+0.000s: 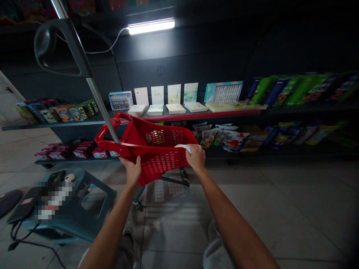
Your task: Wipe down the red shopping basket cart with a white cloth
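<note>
A small red plastic shopping cart (168, 162) stands before me with its handle end to the left. My left hand (131, 171) grips the near side of the cart below its handle, thumb up; some of its fingers are hidden. At the front end of the near rim, my right hand (195, 157) is closed on a white cloth (184, 147), pressing it against the rim. The cloth is mostly covered by the fingers. Perforated walls form the basket, and a metal pole (102, 108) with a grey grip rises at the handle end.
Behind the cart runs a dark shelf (224, 114) with books, boxed sets and snack bags. At lower left, a blue-grey stool (98, 198) bears a phone, cables and a blurred-out item. A lit tube lamp (151, 27) hangs above. Grey tiles (266, 205) cover the floor.
</note>
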### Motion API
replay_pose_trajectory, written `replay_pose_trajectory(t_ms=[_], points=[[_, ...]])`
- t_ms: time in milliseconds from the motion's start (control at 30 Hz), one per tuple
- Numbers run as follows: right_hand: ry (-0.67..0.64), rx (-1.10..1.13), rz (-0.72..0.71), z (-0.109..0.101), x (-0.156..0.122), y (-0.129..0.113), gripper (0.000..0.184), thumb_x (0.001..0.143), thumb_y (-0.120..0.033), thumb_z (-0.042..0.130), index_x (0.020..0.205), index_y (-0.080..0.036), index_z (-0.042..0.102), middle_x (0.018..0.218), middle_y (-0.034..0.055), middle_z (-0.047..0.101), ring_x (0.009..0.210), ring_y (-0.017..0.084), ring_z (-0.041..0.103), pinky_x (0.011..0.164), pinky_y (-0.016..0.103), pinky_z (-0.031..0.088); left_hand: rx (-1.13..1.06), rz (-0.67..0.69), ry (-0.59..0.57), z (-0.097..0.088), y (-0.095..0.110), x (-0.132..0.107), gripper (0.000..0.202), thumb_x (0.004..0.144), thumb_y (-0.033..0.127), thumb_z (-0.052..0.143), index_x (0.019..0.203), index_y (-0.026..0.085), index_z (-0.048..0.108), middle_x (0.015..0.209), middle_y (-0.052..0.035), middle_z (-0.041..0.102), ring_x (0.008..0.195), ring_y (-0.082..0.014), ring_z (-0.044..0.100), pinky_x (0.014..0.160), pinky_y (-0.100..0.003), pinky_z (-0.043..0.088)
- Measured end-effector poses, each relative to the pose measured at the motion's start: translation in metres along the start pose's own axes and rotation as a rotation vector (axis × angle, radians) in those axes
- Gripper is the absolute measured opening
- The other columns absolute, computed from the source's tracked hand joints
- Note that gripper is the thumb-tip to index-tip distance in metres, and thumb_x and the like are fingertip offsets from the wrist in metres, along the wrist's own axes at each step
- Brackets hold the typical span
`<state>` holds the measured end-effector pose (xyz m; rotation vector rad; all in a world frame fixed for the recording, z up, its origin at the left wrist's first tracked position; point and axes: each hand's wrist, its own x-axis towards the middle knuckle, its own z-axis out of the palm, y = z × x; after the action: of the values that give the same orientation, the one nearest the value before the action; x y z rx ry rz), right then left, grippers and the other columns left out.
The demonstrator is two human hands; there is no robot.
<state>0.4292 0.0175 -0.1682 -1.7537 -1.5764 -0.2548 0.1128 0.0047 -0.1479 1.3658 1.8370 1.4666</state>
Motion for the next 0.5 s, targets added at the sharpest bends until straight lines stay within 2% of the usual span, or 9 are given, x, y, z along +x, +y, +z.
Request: replay_pose_trajectory(t_ms=[67,167,300,367,467,500], points=[[0.002,-0.027,-0.023,-0.005,-0.004,0.001,0.023,0.092,-0.026,0.054,0.106,-0.018,0.071,0.109,0.0125,0.072,0.109,0.028,0.054,0.086,0.036,0.039,0.030,-0.110,-0.032,0.002,0.011,-0.012,0.113,0.089,0.054,0.062,0.158,-0.004,-0.007,0.167,-0.0327,-0.006,0.157,-0.0312,-0.009,0.128,-0.043,0.008],[0.033,-0.022,-0.012,-0.010,-0.013,0.004,0.021,0.091,-0.031,0.055,0.094,-0.019,0.072,0.097,0.0111,0.072,0.099,0.026,0.057,0.079,0.032,0.039,0.055,-0.148,-0.100,0.004,0.024,-0.030,0.115,0.090,0.058,0.057,0.158,-0.006,-0.009,0.164,-0.0341,-0.017,0.155,-0.0304,-0.017,0.127,-0.041,0.005],[0.053,0.068,0.059,-0.016,-0.019,0.012,0.026,0.089,-0.036,0.054,0.082,-0.018,0.071,0.088,0.0097,0.071,0.082,0.021,0.060,0.070,0.028,0.038,0.075,-0.152,-0.235,0.012,0.032,-0.048,0.114,0.090,0.068,0.051,0.160,-0.004,-0.004,0.165,-0.0322,-0.015,0.156,-0.0287,-0.010,0.127,-0.038,0.006],[-0.001,0.105,0.054,-0.022,-0.018,0.016,0.028,0.087,-0.038,0.054,0.076,-0.018,0.070,0.082,0.0092,0.071,0.073,0.019,0.059,0.066,0.028,0.036,0.075,-0.176,-0.283,0.016,0.034,-0.053,0.115,0.090,0.070,0.050,0.160,-0.004,-0.004,0.166,-0.0324,-0.009,0.156,-0.0284,-0.008,0.127,-0.038,0.008],[-0.150,0.190,0.002,-0.035,-0.015,0.019,0.031,0.085,-0.039,0.054,0.065,-0.018,0.064,0.065,0.0060,0.065,0.060,0.017,0.055,0.060,0.027,0.034,0.078,-0.210,-0.253,0.017,0.037,-0.054,0.118,0.089,0.072,0.051,0.160,-0.003,-0.006,0.166,-0.0318,-0.005,0.156,-0.0283,-0.008,0.127,-0.040,0.009],[-0.148,0.228,-0.020,-0.040,-0.014,0.019,0.030,0.085,-0.039,0.054,0.064,-0.019,0.063,0.062,0.0050,0.063,0.059,0.017,0.054,0.060,0.027,0.036,0.077,-0.222,-0.232,0.017,0.039,-0.054,0.118,0.088,0.073,0.051,0.161,-0.002,-0.006,0.166,-0.0313,-0.006,0.156,-0.0291,-0.007,0.127,-0.041,0.009]])
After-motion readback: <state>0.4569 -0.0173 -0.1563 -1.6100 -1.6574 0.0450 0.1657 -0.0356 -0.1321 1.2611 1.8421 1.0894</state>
